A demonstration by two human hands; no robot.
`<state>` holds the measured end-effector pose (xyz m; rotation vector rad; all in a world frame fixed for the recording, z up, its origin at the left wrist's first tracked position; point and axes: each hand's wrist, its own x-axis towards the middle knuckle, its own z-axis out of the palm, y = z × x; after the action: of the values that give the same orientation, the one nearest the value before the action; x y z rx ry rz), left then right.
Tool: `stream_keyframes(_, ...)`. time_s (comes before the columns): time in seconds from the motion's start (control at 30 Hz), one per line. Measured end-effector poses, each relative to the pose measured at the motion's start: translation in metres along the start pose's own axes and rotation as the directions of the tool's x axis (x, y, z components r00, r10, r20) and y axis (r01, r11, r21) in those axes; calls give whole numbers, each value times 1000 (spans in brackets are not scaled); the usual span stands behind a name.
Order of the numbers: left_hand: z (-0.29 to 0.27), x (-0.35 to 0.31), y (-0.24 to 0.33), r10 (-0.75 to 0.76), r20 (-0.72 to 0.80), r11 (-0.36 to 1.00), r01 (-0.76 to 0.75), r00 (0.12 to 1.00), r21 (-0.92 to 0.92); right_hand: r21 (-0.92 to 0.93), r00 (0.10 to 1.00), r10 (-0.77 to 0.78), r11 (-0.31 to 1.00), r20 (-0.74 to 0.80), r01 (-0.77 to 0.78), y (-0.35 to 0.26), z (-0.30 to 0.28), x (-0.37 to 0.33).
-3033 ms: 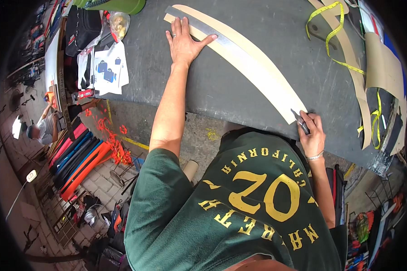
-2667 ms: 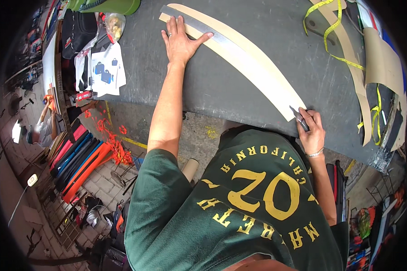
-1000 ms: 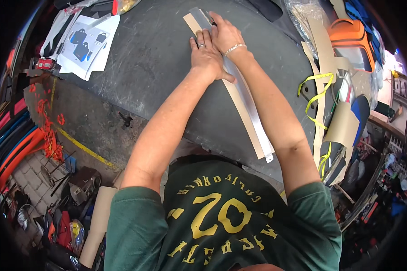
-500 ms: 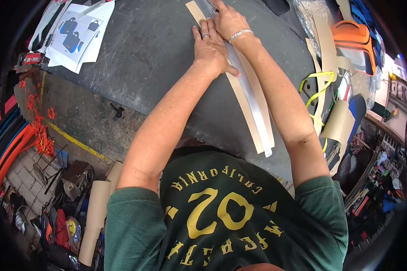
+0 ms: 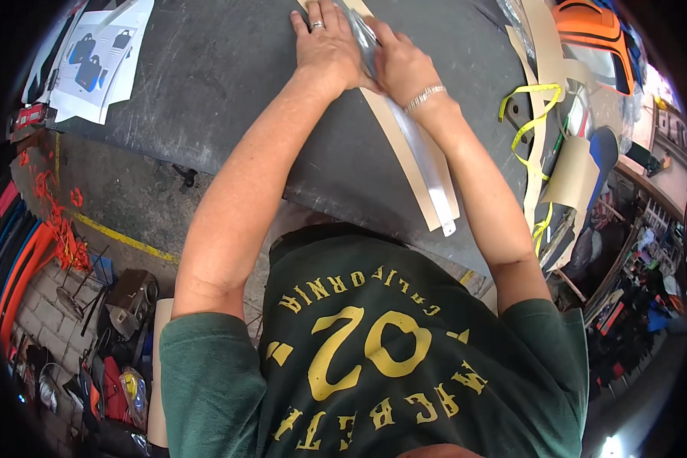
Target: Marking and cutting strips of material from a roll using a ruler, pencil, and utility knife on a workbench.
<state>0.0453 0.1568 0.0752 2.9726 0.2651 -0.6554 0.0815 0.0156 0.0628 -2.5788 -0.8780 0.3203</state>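
On the dark tabletop lies a long metal ruler (image 5: 427, 169), over a strip of tan card (image 5: 395, 137) that shows along both its sides. My left hand (image 5: 328, 57) presses flat on the ruler and card toward their far part, fingers stretched out. Just right of it, my right hand (image 5: 406, 70) is curled at the ruler's edge around a slim, greyish tool (image 5: 365, 32) whose kind I cannot make out. The ruler's near end reaches close to the table's front edge.
Printed sheets (image 5: 99, 65) lie at the table's far left. Along the right are a yellow measuring tape (image 5: 524, 137), a curled piece of tan card (image 5: 572, 172) and an orange case-like item (image 5: 591, 34). Bags and mixed goods crowd the floor at lower left.
My right hand has drawn toward me along the ruler, from its far end to beside my left hand's palm. The whole view has shifted; the left hand still presses the ruler.
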Motion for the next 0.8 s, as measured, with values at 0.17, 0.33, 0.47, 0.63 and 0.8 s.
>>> stream_keyframes(0.17, 35, -7, -22, 207, -407, 923, -315, 890, -221, 75, 998, 69, 995, 12, -69, 15, -8, -87)
stream_keyframes(0.33, -6, -6, 1, -15, 39, 999, 13, 999, 50, 80, 980, 179, 979, 89, -186, 31, -19, -170)
stream_keyframes(0.47, 48, 13, -44, 314, -487, 698, -546, 815, -463, 107, 979, 177, 976, 105, -188, 35, -22, -204)
stream_keyframes(0.63, 6, -10, -47, 490, -168, 690, -498, 856, -525, 95, 971, 187, 975, 152, -202, 34, -32, -199)
stream_keyframes(0.8, 43, -51, 41, 125, -487, 926, -277, 864, -255, 104, 970, 174, 976, 172, -193, 37, -33, -190)
